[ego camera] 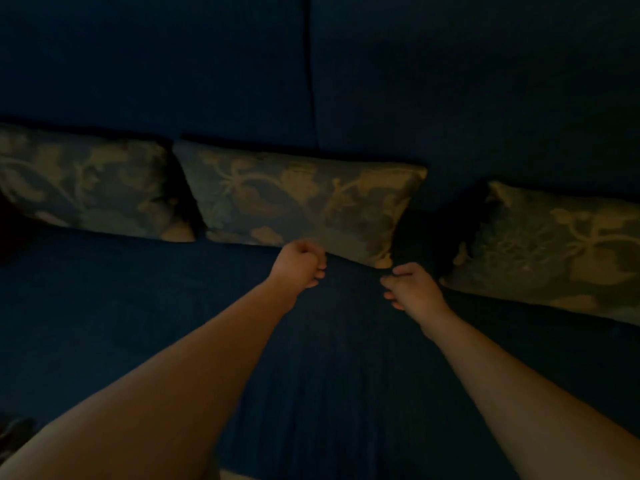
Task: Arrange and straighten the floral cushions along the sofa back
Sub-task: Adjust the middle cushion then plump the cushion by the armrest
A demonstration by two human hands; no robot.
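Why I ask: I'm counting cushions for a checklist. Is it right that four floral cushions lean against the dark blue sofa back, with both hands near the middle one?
Not quite: the head view shows three, not four: the left cushion, middle cushion and right cushion. They do lean against the sofa back, and the left hand and right hand are near the middle one.

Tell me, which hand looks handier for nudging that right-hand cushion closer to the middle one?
Probably the right hand. It hovers beside the right cushion's near corner, while the left hand sits at the middle cushion's lower edge, across the gap.
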